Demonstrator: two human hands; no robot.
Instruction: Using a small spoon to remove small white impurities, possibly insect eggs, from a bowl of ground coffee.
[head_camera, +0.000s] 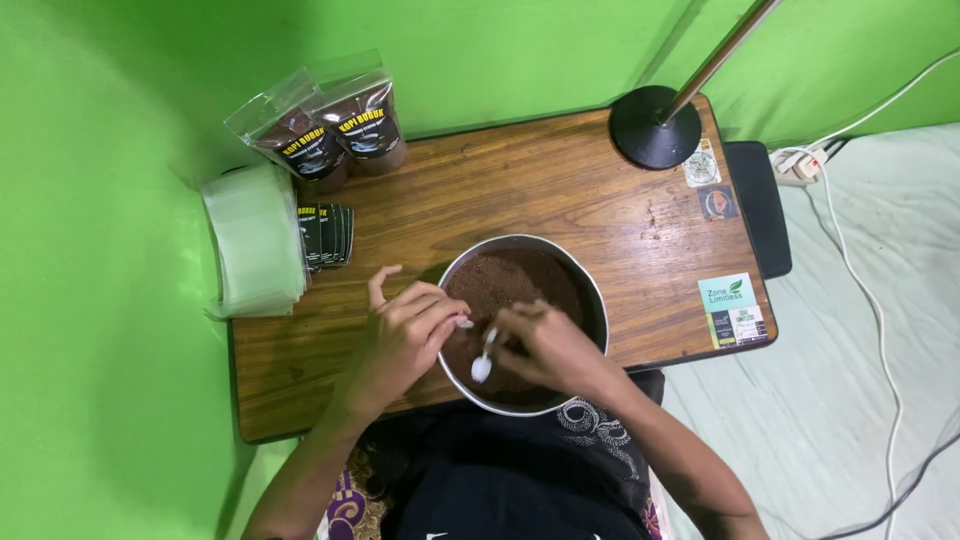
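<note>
1. Right hand (548, 345), closed on a small white spoon (484, 362), over the near part of the bowl.
2. Left hand (408, 330), fingers pinched on something small and white; what it is cannot be told.
3. Metal bowl (600, 305) of brown powder (510, 285), mid-table.
4. Clear empty pouches (255, 240), far left.
5. Two filled packets (335, 130), far edge.

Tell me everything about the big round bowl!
The bowl is round, wide and looks like shiny grey metal. It sits upright at the near edge of the wooden table, partly overhanging it. Dark brown powder fills it. The left hand is at its rim, and the right hand holds a small white spoon over the powder.
</note>
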